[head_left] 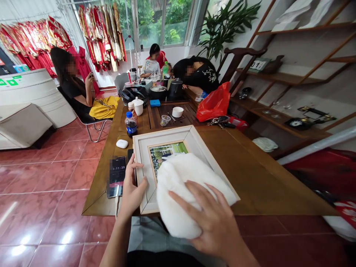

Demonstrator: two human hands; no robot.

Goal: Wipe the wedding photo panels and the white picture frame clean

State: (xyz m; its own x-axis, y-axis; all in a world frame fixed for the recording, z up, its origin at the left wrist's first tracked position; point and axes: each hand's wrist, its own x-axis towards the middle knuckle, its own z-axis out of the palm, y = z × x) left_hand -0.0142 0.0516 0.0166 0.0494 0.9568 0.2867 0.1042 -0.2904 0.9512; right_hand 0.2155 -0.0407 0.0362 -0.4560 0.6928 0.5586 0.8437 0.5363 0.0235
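A white-framed picture (167, 136) lies flat at the near edge of a long wooden table (250, 167). My left hand (132, 191) grips the frame's left edge, thumb on top and fingers curled round the rim. A fluffy white cloth (180, 185) covers the lower right part of the picture. My right hand (213, 218) presses on the cloth from above with fingers spread flat. Only the upper part of the photo (167, 152) shows past the cloth.
A phone (116, 176) with a timer lies left of the frame, beside a white earbud case (122, 144). Farther up stand a cola bottle (130, 124), a white teapot (138, 105), a bowl (177, 111) and a red plastic bag (214, 104). Three people sit at the far end. Shelves line the right wall.
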